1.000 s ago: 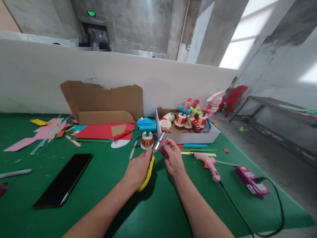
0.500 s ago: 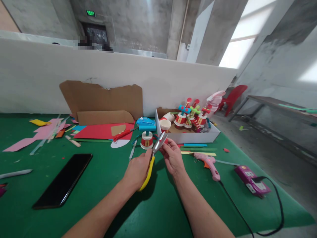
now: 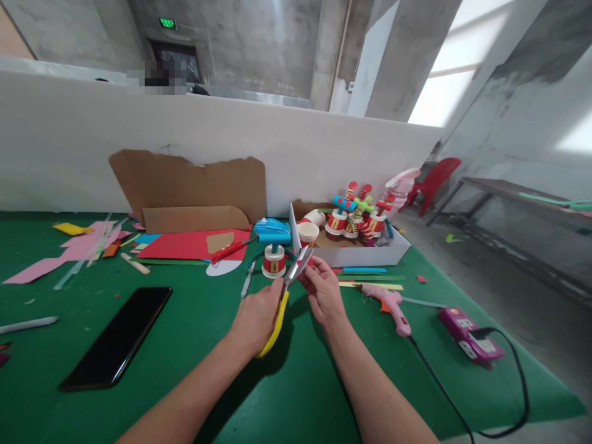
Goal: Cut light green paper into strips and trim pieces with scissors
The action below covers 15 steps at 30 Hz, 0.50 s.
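Observation:
My left hand (image 3: 259, 317) is closed round the yellow handles of a pair of scissors (image 3: 277, 327), whose blades point up and to the right. Between the fingertips of my right hand (image 3: 324, 290) is a small piece of red paper (image 3: 309, 261), right by the blades; my fingers hide part of it. Just behind the scissors stands a red and white paper-cup figure (image 3: 274, 262) with dark green folded-paper arms and a blue paper roll on top. A white box (image 3: 361, 256) behind my right hand holds several similar cup figures (image 3: 337, 223).
A pink glue gun (image 3: 391, 305) lies at the right, its cord trailing past a purple power strip (image 3: 472, 336). To the left are a black phone (image 3: 118, 338), red paper (image 3: 173, 245), a red utility knife (image 3: 229, 250) and pink paper scraps (image 3: 87, 243). Cardboard (image 3: 194, 185) leans on a white partition.
The scissor blades look slightly closer together at the red paper. Both hands stay in nearly the same place, and the view has shifted very slightly.

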{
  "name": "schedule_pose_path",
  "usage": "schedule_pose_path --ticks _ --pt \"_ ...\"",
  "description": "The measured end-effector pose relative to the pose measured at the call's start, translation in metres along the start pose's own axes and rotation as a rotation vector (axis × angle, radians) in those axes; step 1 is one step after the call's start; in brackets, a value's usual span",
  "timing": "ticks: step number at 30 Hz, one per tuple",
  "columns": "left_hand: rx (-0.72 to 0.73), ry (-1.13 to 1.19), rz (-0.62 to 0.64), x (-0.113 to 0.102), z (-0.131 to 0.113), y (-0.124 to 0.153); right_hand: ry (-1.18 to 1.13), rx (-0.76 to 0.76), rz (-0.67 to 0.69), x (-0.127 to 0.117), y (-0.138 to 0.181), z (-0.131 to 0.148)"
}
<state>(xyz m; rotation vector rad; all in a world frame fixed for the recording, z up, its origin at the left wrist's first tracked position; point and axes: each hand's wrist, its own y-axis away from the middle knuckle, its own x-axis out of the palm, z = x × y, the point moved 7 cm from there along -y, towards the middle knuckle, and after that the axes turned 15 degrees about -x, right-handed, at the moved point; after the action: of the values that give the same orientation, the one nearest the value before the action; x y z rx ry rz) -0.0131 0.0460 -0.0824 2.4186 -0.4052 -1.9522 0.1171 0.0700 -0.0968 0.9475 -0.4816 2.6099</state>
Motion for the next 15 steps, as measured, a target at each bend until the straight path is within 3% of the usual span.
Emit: schedule_pose_path --ticks 15 --pt "0.0 -0.01 0.006 -0.004 -0.0013 0.002 0.025 -0.011 -0.002 -0.0009 -0.0007 0.0024"
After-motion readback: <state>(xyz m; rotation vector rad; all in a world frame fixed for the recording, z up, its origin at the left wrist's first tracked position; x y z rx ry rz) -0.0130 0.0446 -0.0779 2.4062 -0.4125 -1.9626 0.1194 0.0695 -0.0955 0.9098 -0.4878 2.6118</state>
